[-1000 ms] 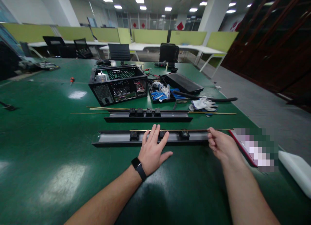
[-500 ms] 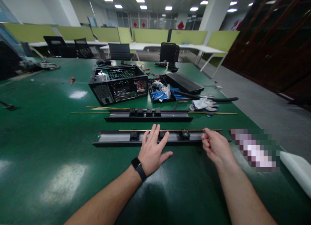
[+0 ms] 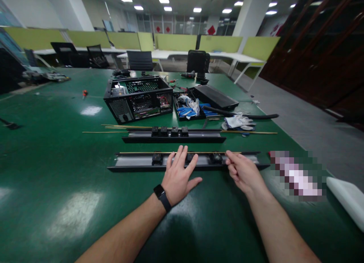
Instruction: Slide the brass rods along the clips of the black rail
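A long black channel with a pale inner strip lies across the green table in front of me. Small black blocks sit in it, one left of my fingers, one partly hidden under them and one to the right. My left hand, a dark watch on its wrist, rests with spread fingers over the middle block. A thin brass rod runs along the channel's far edge, behind the blocks. Near its right end, my right hand pinches the rod between thumb and fingers.
Behind lies a second channel with several black blocks and thin brass rods. Farther back are an open computer case, a black tray with gloves and a loose glove. A blurred-out object lies on the right.
My right hand has moved left with the brass rod, whose left end now reaches nearly to the channel's left end. My left hand has stayed in place.
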{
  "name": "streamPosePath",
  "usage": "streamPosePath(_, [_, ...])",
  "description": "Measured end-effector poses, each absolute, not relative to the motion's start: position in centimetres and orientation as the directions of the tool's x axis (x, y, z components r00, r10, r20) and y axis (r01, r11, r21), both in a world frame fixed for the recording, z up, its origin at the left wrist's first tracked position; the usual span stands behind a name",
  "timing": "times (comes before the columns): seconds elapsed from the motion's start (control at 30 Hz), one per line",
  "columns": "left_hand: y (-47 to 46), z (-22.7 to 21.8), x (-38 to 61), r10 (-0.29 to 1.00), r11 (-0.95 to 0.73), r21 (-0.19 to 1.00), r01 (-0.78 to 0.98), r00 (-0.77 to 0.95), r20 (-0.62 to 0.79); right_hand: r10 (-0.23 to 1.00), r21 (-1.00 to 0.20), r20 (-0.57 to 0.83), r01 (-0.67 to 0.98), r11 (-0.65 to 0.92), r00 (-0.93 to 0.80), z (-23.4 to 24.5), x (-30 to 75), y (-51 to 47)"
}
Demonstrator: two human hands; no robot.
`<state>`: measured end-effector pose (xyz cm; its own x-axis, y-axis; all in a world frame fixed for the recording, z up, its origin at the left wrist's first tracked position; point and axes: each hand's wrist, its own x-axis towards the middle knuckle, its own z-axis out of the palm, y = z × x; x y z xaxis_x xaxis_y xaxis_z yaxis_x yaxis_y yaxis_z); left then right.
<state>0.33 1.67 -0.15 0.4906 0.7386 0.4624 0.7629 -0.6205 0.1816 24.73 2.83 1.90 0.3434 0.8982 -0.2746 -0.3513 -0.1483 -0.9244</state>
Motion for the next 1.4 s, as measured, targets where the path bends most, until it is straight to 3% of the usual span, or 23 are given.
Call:
streamPosePath(0.2, [1.7,-0.2,0.3,0.74,-0.622,0.191,0.759,0.491,0.459,0.865,-0.924,-0.257,-0.371,-0.09,0.432,2.1,24.4,2.8])
streamPosePath(0.37, [1.7,-0.2,0.3,0.745,-0.62,0.191,0.761,0.495,0.447,0.901,-0.926,-0.272,-0.346,-0.15,0.338,2.0,24.2,2.7])
streamPosePath(0.5, [1.8,-0.3,0.3,0.743,-0.619,0.189,0.762,0.491,0.455,0.878,-0.935,-0.244,-0.341,-0.1,0.411,1.7,24.3,2.8])
streamPosePath(0.7, [1.7,-0.2,0.3,0.739,-0.621,0.185,0.761,0.491,0.461,0.916,-0.945,-0.231,-0.3,-0.131,0.328,1.7,23.9,2.8])
streamPosePath(1.07, [1.8,-0.2,0.3,0.739,-0.621,0.185,0.762,0.49,0.461,0.92,-0.974,-0.194,-0.18,-0.138,0.342,1.8,23.3,2.6])
streamPosePath(1.4, [1.8,-0.3,0.3,0.736,-0.624,0.188,0.758,0.49,0.467,0.908,-0.968,-0.206,-0.213,-0.134,0.365,1.4,23.1,2.9])
